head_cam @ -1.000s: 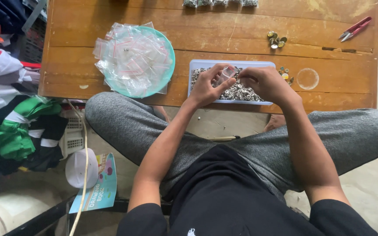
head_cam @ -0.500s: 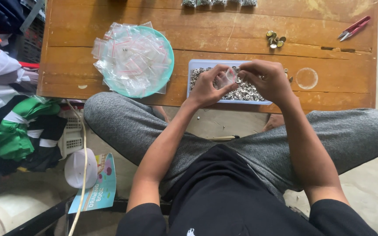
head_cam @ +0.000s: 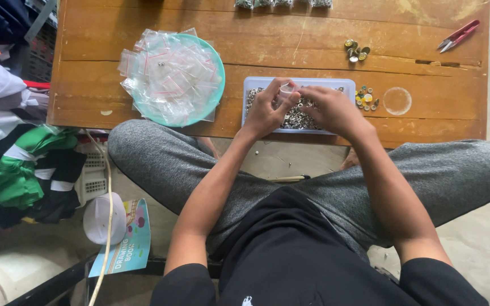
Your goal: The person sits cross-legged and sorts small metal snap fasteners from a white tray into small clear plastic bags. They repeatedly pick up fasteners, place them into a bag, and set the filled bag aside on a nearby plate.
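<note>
The left hand (head_cam: 266, 110) pinches a small clear bag (head_cam: 285, 89) between thumb and fingers, a narrow grip closed on its upper edge. The right hand (head_cam: 329, 109) meets it from the other side, fingertips drawn together at the bag's mouth; whether they hold anything of their own cannot be told. Both hands hover over a shallow pale-blue tray (head_cam: 252, 86) filled with small silvery metal pieces (head_cam: 297, 119), which sits at the near edge of the table (head_cam: 290, 39).

The table is worn brown wood with scuffed planks. Left of the tray a round turquoise plate (head_cam: 218, 79) carries a heap of clear zip bags (head_cam: 168, 73) with red sealing strips. Right of the tray lie a few small coloured studs (head_cam: 365, 97), then a clear round lid (head_cam: 397, 100); a second cluster of brassy studs (head_cam: 355, 51) lies farther back, and red snips (head_cam: 458, 35) rest near the far right corner. The person sits cross-legged in grey trousers on a pale concrete floor (head_cam: 483, 238). To the left are folded clothes (head_cam: 15, 170) in green, white and black, a white cap (head_cam: 103, 218) and a thin booklet (head_cam: 129, 241) with a turquoise cover and a cartoon picture.

Compared with half a second ago, the hands have drawn closer together over the tray's middle, and the bag sits more upright between them.
</note>
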